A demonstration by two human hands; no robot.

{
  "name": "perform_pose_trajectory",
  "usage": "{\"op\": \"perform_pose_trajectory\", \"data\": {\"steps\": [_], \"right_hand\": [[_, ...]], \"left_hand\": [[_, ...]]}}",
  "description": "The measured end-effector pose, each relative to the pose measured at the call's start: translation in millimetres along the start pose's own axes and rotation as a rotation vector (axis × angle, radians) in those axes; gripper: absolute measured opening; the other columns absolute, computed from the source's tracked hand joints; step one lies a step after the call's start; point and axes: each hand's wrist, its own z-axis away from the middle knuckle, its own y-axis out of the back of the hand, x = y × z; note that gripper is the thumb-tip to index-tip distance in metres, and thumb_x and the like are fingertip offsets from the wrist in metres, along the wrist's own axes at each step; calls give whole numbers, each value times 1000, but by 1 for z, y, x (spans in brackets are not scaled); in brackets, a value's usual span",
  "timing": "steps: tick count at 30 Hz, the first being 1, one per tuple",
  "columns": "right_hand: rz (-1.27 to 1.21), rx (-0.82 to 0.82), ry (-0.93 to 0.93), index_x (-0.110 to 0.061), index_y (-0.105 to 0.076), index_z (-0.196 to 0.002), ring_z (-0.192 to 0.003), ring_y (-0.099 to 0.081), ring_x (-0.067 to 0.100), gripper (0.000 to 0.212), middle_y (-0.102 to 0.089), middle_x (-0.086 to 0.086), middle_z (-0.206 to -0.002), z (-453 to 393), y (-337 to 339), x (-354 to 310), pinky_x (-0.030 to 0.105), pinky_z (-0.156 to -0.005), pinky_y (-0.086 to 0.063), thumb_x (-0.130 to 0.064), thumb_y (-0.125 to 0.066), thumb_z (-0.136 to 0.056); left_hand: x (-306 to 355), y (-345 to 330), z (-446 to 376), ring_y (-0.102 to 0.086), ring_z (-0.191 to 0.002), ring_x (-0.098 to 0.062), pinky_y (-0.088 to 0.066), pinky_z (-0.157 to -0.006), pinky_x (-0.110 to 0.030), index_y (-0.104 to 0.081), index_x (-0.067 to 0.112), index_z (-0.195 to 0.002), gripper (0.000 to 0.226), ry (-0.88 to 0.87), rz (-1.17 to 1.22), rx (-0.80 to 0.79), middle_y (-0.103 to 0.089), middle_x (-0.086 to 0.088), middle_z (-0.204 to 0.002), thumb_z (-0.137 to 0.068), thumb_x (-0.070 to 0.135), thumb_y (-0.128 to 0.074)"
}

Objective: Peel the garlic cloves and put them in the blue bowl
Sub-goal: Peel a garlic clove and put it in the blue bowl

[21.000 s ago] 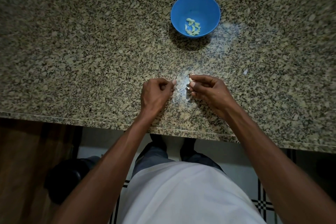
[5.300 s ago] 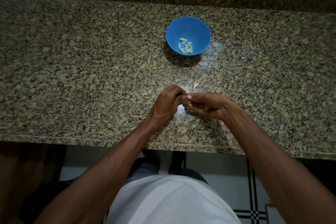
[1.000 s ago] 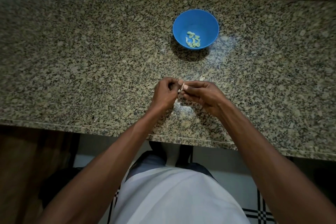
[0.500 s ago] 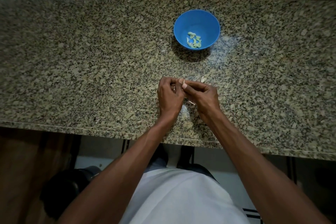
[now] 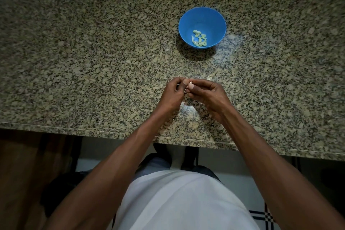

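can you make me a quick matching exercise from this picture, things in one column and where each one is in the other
Things:
1. blue bowl
2. peeled cloves
3. garlic clove
4. loose skin

Places:
a. pinched between the fingertips of both hands
b. lying on the counter just beyond the right hand
c. standing on the granite counter, far side of the hands
d. at the bottom of the bowl

Pairs: 1-c, 2-d, 3-a, 4-b

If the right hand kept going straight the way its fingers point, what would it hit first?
The right hand points left, so it would first meet the left hand, whose fingertips already seem to touch it around a small garlic clove.
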Motion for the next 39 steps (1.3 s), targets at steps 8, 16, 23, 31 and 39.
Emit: {"op": "perform_pose_trajectory", "data": {"steps": [8, 16, 23, 31, 39], "right_hand": [[-98, -18, -64, 6, -70, -125, -104, -75, 29, 33, -75, 23, -115, 2, 5, 0, 31, -90, -62, 5, -72, -91], [26, 39, -40, -1, -74, -118, -103, -75, 25, 28, -77, 13, -117, 6, 4, 3, 28, -81, -59, -5, -78, -90], [329, 57, 72, -7, -77, -112, -99, -76, 26, 23, -79, 11, -103, 9, 10, 1, 35, -85, -63, -16, -81, -90], [308, -2, 93, 0, -75, -108, -89, -76, 26, 18, -78, 15, -96, 10, 14, -5, 33, -82, -62, -10, -76, -94], [10, 33, -67, 1, -71, -112, -95, -75, 25, 17, -78, 15, -100, 12, 13, -7, 30, -85, -61, -1, -69, -95]], "left_hand": [[-3, 11, 7, -65, -89, -18, -57, -86, -39, -66, 9, -112, 19, 69, 167, 22, -70, -5, -99, -106, 25, -56], [-2, 12, 10, -76, -96, -20, -63, -90, -42, -66, 4, -111, 24, -12, 126, 54, -74, -12, -103, -91, 12, -77], [-3, 11, 8, -76, -94, -16, -64, -87, -45, -76, 11, -108, 30, -49, 18, 91, -78, -3, -100, -80, 15, -88], [1, 17, 9, -77, -94, -26, -59, -94, -45, -59, 7, -107, 39, 27, 192, 51, -79, -12, -93, -79, 3, -85], [5, 17, 5, -75, -103, -30, -56, -97, -45, -64, 5, -113, 39, 93, 304, 1, -78, -16, -104, -80, 6, -85]]}}
